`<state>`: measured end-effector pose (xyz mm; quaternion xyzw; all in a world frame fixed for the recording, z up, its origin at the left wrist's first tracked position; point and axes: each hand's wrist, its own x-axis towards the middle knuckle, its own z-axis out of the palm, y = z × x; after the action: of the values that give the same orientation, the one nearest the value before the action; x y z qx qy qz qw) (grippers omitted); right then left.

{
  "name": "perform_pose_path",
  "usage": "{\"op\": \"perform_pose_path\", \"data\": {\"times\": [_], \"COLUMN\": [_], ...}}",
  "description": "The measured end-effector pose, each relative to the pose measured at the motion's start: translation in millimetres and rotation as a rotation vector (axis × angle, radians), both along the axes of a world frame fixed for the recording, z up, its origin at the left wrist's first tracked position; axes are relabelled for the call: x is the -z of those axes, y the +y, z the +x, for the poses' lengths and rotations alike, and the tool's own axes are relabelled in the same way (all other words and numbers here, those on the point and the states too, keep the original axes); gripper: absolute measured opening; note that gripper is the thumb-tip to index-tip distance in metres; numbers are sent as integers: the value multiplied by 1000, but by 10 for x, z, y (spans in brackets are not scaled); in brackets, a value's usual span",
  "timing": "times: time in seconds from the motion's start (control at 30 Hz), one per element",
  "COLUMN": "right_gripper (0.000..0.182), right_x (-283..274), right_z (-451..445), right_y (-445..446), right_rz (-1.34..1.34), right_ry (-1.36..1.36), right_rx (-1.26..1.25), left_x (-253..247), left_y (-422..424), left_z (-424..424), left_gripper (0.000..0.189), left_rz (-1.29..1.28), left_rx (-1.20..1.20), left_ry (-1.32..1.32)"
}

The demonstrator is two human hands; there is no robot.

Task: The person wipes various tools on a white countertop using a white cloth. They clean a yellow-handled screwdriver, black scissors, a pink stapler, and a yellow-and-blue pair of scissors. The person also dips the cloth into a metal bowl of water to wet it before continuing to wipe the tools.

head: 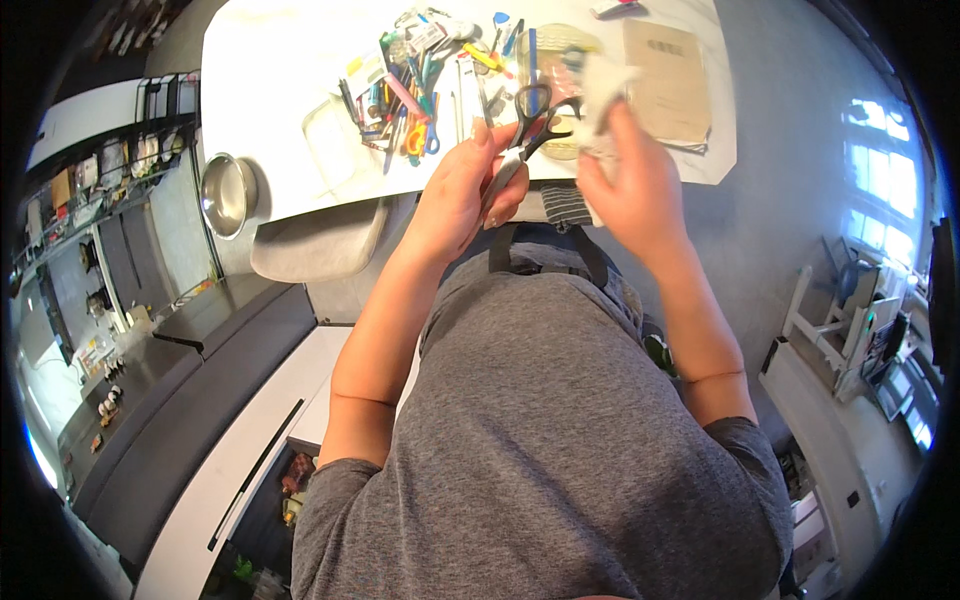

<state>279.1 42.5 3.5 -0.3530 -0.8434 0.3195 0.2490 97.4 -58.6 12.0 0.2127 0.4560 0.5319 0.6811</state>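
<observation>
My left hand (pixel 465 187) holds a pair of scissors (pixel 527 139) by the blades, with the dark handle loops pointing up and away from me. To its right, my right hand (pixel 637 176) grips a crumpled white tissue or cloth (pixel 604 90), blurred, close beside the scissor handles. Beyond the hands lies a clear pouch with a blue strip (pixel 533 64). Left of it is a heap of pens and markers (pixel 409 90), with orange-handled scissors (pixel 415 138) at its near side. A brown paper-covered booklet (pixel 666 82) lies on the right of the white table (pixel 262 150).
A translucent tray (pixel 330 142) lies on the table's left part. A steel bowl (pixel 228 196) is beside the left edge. A grey chair (pixel 319 244) stands under the near edge. A red and white object (pixel 615 7) is at the far edge.
</observation>
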Motion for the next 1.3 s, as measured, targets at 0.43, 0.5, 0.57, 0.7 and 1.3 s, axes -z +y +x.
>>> {"op": "perform_pose_path", "data": {"times": [0.43, 0.5, 0.57, 0.7, 1.3], "right_gripper": [71, 66, 62, 49, 41], "right_x": [170, 121, 210, 326, 749], "right_z": [115, 188, 321, 511, 934], "right_y": [-231, -161, -123, -5, 238], "right_rz": [-588, -670, -600, -668, -809], "right_ry": [-296, -308, -249, -32, 143], "right_rx": [-365, -317, -243, 21, 130], "left_x": [602, 863, 1073, 1458, 2334], "left_y": [80, 187, 317, 592, 1320], "left_z": [88, 76, 12, 120, 503], "left_gripper": [50, 44, 28, 27, 47], "left_rz": [-197, -185, -190, -205, -106], "left_rx": [-89, -198, -181, -222, -326], "left_ry": [-89, 76, 90, 181, 397]}}
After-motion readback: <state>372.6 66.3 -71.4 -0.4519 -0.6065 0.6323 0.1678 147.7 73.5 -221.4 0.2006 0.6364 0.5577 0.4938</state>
